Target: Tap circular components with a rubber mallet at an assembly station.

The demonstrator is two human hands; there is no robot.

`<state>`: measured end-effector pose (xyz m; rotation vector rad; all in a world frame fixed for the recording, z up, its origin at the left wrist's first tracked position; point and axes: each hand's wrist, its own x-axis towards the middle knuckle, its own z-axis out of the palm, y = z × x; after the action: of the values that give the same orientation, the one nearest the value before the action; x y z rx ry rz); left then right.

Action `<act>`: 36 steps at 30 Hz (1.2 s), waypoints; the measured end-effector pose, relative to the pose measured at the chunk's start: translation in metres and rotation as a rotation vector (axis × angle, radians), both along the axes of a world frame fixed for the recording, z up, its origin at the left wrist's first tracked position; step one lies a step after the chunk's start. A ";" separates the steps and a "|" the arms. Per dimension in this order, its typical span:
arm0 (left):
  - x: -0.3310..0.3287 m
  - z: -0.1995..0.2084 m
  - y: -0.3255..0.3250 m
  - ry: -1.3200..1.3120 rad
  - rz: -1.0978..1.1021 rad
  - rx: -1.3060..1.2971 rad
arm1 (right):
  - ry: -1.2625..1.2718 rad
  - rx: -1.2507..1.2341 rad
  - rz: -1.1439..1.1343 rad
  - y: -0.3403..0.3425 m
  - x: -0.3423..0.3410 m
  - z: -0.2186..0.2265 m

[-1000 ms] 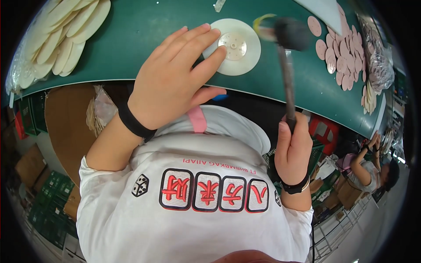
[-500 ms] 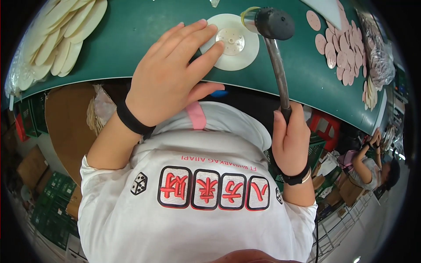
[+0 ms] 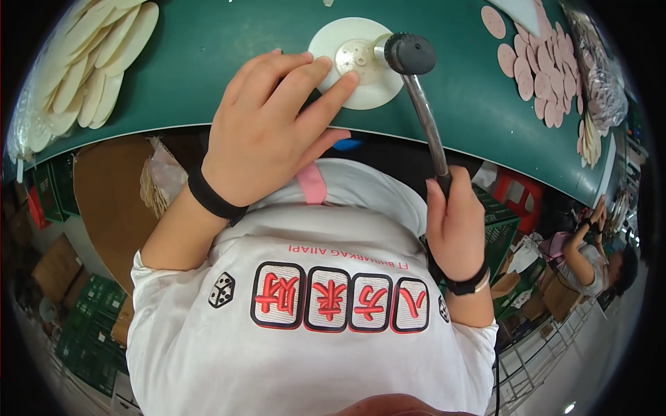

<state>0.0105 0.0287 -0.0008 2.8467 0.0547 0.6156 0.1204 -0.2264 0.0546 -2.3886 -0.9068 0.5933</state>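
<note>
A pale round disc (image 3: 378, 95) lies on the green tabletop in front of me, with a smaller translucent plate that has small holes (image 3: 352, 57) at its middle. My left hand (image 3: 267, 114) reaches over from the left with fingers apart, its fingertips at the disc's left part and the index tip by the plate's lower edge. Wrapped round the handle of a mallet (image 3: 425, 114) is my right hand (image 3: 458, 225). The mallet's dark head (image 3: 414, 53) is over the right part of the disc, a pale yellowish face toward the plate; whether it touches cannot be seen.
Large cream oval pieces (image 3: 97, 66) are heaped at the table's left, next to clear plastic. Many small pink discs (image 3: 544, 76) lie at the right beside a clear plastic bag (image 3: 600, 90). A red stool (image 3: 520, 197) stands below the table edge. Another person (image 3: 593, 260) is far right.
The mallet's head has come left and slightly down in the picture, closer to the plate's middle. My left hand has stayed nearly in place, its fingers on the disc.
</note>
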 end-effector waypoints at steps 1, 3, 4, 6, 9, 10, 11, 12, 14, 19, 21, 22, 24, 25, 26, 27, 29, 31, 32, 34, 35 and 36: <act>0.000 0.000 0.000 0.003 0.002 0.001 | 0.003 -0.003 0.005 0.001 0.000 0.002; 0.000 0.000 -0.002 0.007 0.005 0.005 | 0.009 -0.005 0.011 0.002 0.000 0.000; 0.001 0.000 -0.002 0.006 0.004 0.007 | -0.019 -0.008 0.020 0.002 0.002 -0.003; 0.001 0.001 -0.003 0.012 0.008 0.011 | -0.078 -0.015 0.038 0.001 0.003 -0.009; 0.001 0.001 -0.003 0.025 0.019 0.020 | -0.051 0.009 0.023 -0.003 0.000 0.001; 0.001 0.000 -0.003 0.021 0.007 0.001 | -0.036 0.022 0.016 -0.004 -0.002 0.003; 0.002 -0.002 -0.003 0.018 -0.005 -0.017 | -0.034 0.021 0.016 -0.004 -0.002 0.001; 0.002 -0.003 -0.003 0.014 -0.018 -0.037 | -0.044 -0.016 0.017 -0.004 -0.002 -0.004; -0.001 -0.004 -0.007 0.026 -0.005 -0.013 | -0.064 -0.088 0.020 -0.004 -0.001 -0.012; 0.000 -0.008 -0.015 0.028 0.050 0.082 | -0.033 0.069 -0.006 -0.010 -0.007 0.000; 0.000 -0.010 -0.017 0.015 0.059 0.103 | -0.036 -0.037 0.011 -0.008 0.000 -0.007; 0.000 -0.011 -0.019 0.005 0.070 0.123 | -0.038 -0.089 0.019 -0.007 0.001 -0.008; -0.002 -0.013 -0.021 -0.014 0.093 0.163 | -0.055 -0.041 0.010 -0.010 -0.003 -0.003; -0.003 -0.013 -0.021 -0.012 0.092 0.162 | -0.073 0.007 0.003 -0.011 -0.006 0.001; -0.002 -0.013 -0.020 -0.025 0.093 0.152 | -0.090 0.055 -0.003 -0.012 -0.007 0.003; -0.002 -0.013 -0.019 -0.038 0.093 0.142 | -0.089 0.054 -0.004 -0.011 -0.007 0.005; -0.003 -0.014 -0.020 -0.052 0.094 0.133 | -0.052 -0.009 0.015 -0.007 -0.004 0.004; -0.003 -0.015 -0.021 -0.081 0.089 0.113 | -0.033 -0.038 0.025 -0.007 -0.004 0.003; -0.003 -0.015 -0.022 -0.094 0.086 0.102 | -0.061 -0.017 0.035 -0.008 -0.005 0.001; -0.004 -0.017 -0.020 -0.093 0.087 0.101 | -0.119 0.024 0.054 -0.009 -0.006 -0.001; -0.003 -0.017 -0.018 -0.094 0.087 0.099 | -0.119 0.023 0.053 -0.008 -0.006 0.001; -0.003 -0.017 -0.018 -0.095 0.087 0.098 | -0.082 0.009 0.054 -0.007 -0.006 0.004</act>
<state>0.0076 0.0110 -0.0178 2.9172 0.1365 0.7911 0.1143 -0.2329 0.0589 -2.4023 -1.0095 0.5140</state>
